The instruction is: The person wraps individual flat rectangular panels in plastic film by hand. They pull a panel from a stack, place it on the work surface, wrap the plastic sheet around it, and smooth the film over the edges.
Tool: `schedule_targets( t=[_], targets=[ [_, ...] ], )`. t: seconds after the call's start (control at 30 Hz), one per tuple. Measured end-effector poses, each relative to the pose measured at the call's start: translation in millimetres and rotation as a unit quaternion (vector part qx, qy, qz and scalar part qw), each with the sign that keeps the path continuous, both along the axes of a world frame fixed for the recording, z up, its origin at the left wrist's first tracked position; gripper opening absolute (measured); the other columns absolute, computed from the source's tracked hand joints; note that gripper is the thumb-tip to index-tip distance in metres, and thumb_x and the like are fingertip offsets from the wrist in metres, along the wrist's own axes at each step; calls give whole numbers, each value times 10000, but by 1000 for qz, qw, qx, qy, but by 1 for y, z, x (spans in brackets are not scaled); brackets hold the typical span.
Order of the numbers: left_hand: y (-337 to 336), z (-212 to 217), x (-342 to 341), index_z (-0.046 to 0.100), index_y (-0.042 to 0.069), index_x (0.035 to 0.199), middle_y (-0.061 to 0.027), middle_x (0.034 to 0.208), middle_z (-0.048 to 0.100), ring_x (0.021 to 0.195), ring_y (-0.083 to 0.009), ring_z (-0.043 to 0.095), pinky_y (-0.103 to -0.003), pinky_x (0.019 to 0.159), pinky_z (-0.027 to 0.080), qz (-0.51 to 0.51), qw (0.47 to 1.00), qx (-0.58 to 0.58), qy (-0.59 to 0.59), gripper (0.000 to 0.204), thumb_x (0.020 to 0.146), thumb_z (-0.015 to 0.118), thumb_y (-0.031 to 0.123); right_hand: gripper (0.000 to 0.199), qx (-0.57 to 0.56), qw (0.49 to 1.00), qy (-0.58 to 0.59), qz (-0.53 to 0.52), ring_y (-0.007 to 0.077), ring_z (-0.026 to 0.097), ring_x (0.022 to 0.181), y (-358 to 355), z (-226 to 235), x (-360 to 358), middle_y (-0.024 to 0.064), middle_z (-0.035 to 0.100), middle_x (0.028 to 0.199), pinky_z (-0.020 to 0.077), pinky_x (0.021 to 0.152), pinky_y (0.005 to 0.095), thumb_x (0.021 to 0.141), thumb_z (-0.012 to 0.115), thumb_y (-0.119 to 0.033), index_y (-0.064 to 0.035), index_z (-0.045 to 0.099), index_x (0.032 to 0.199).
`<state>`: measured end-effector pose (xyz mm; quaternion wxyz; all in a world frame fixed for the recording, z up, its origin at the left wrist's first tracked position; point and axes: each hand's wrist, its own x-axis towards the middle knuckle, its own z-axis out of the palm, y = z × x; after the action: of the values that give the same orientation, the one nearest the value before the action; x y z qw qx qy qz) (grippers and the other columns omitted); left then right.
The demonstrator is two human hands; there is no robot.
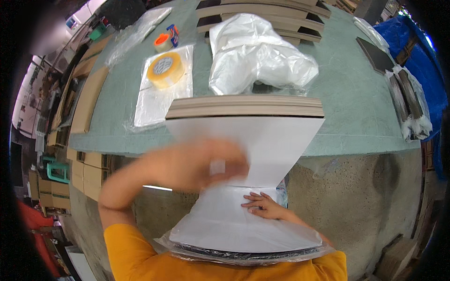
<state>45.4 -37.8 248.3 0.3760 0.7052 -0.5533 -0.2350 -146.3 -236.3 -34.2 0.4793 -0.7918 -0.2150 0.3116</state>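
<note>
A thick stack of boards [243,107] with grey-brown edges lies at the table's near edge, its white face [276,140] toward me. My left hand [220,161] is raised over that face, smeared by motion; a small pale patch shows at its fingers, and I cannot tell whether it is held. Closer to my body is a white panel [243,222], with clear plastic film [234,256] along its near edge. On this panel my right hand [265,206] lies flat, fingers spread, holding nothing.
The green table [347,117] bears crumpled plastic bags [262,56], a wide tape roll [165,70] on flat plastic sleeves [183,105], and a tape dispenser [165,41]. More boards [262,21] are piled at the back. Wrapped bundles [410,100] sit right; cartons [89,100] stand left.
</note>
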Motion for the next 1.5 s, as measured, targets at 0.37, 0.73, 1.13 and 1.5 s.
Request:
schedule_targets(
  t=[0.37, 0.73, 1.13, 1.5],
  targets=[
    [-131, -54, 213, 574, 23, 868, -175, 859, 586, 845, -313, 555, -377, 722, 435, 163, 900, 169, -367, 244, 712, 592, 209, 363, -6, 999, -33, -35, 253, 225, 1256, 2, -7, 2, 87, 337, 1316, 129, 1007, 443, 846, 444, -369, -203, 501, 1164],
    [-120, -20, 239, 539, -58, 884, -209, 843, 575, 835, -304, 570, -355, 693, 444, 394, 897, 32, -200, 275, 797, 471, 193, 347, -28, 996, -75, -50, 262, 293, 1220, 2, -6, 4, 113, 385, 1276, 182, 994, 409, 840, 454, -347, -181, 524, 1137],
    [8, 23, -25, 547, 7, 928, -182, 826, 579, 727, -329, 561, -402, 702, 447, 156, 949, 254, -107, 216, 740, 529, 112, 237, 63, 992, 38, -105, 208, 536, 944, -22, 83, 32, 133, 560, 1024, 469, 681, 322, 790, 561, -199, -105, 595, 1005],
    [23, -53, -64, 516, -47, 1009, -154, 937, 572, 828, -234, 572, -330, 727, 451, 271, 900, 322, 114, 352, 835, 457, 252, 501, 60, 969, 8, -240, 247, 519, 957, -11, 190, 58, 177, 542, 1001, 400, 831, 342, 708, 622, -169, 60, 430, 1110]
  ],
)
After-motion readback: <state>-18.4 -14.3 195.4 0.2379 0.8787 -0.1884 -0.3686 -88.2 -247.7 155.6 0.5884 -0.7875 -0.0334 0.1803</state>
